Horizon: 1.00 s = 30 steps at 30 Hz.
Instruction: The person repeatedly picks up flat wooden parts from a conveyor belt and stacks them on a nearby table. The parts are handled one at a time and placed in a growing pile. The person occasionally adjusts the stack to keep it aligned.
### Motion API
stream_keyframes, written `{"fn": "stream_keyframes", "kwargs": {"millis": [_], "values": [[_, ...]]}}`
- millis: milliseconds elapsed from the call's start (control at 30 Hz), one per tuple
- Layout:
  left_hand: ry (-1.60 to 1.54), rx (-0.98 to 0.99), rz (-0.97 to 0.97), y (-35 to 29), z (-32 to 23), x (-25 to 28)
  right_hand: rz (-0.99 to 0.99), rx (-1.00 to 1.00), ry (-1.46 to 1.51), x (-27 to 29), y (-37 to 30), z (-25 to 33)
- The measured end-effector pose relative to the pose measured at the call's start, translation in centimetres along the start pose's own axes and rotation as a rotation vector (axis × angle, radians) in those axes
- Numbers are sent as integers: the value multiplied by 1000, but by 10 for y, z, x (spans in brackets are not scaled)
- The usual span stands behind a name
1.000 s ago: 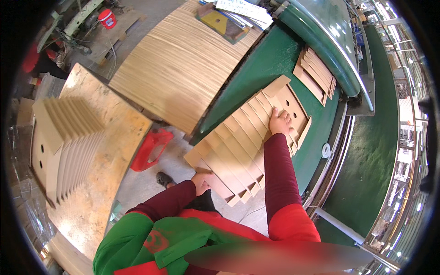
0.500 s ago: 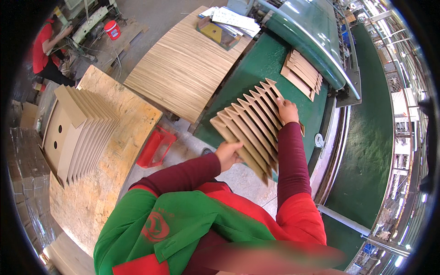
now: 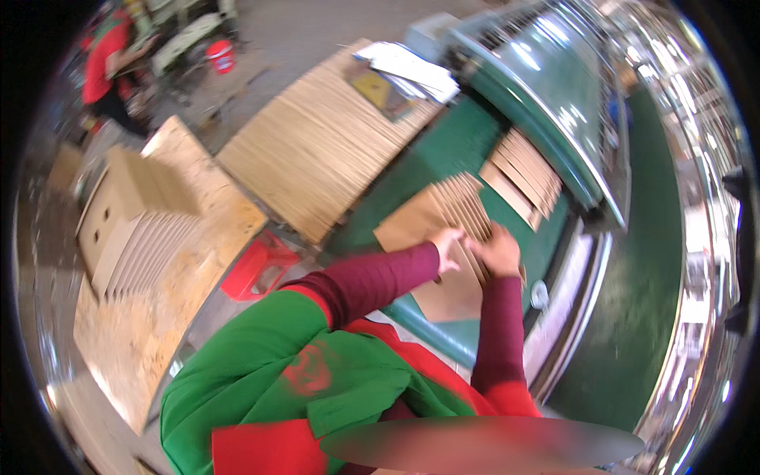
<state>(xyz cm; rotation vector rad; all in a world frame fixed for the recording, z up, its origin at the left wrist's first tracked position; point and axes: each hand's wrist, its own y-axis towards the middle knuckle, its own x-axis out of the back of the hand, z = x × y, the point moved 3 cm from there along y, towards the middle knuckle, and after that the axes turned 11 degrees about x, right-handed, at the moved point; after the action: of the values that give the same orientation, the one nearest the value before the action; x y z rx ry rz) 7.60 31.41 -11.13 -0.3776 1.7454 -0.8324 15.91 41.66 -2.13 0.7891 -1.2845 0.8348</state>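
Brown folded cardboard sheets [image 3: 447, 293] rest in an overlapping stack at the near end of the green conveyor belt [image 3: 459, 131], a broad flat face showing on top. My right hand [image 3: 500, 252] is closed around the stack's right edge, where the layered folds show. Over the middle of the stack is my left hand [image 3: 448, 250], its thumb and fingers apart and pointing toward my right hand. Motion blur hides whether its fingertips touch the cardboard.
Ahead, a smaller row of cardboard pieces [image 3: 521, 176] lies before the green roller [image 3: 546, 119]. To the left are a long cardboard stack [image 3: 293, 134], a wooden table [image 3: 190, 261] bearing folded cardboard [image 3: 131, 229], and a red stool [image 3: 257, 265]. A person in red [image 3: 111, 67] stands far left.
The fanned, zigzag sheets have closed up and now lie flatter on the belt. My left hand has left their lower left edge and moved right, close to my right hand.
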Motion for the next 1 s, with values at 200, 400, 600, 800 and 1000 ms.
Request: {"fn": "stream_keyframes", "kwargs": {"millis": [200,400,600,800,1000], "values": [[-158,99,178,-22,0,20,201,-119,-27,4,-8,44],[420,40,64,-35,-6,69,231,-137,14,8,4,47],[453,-245,-233,-128,-21,182,197,-130,114,-11,3,29],[332,-637,-525,-327,1,314,-15,-302,1045,-7,-26,40],[180,-1331,-529,-561,50,376,-294,-210,1665,86,-45,229]]}}
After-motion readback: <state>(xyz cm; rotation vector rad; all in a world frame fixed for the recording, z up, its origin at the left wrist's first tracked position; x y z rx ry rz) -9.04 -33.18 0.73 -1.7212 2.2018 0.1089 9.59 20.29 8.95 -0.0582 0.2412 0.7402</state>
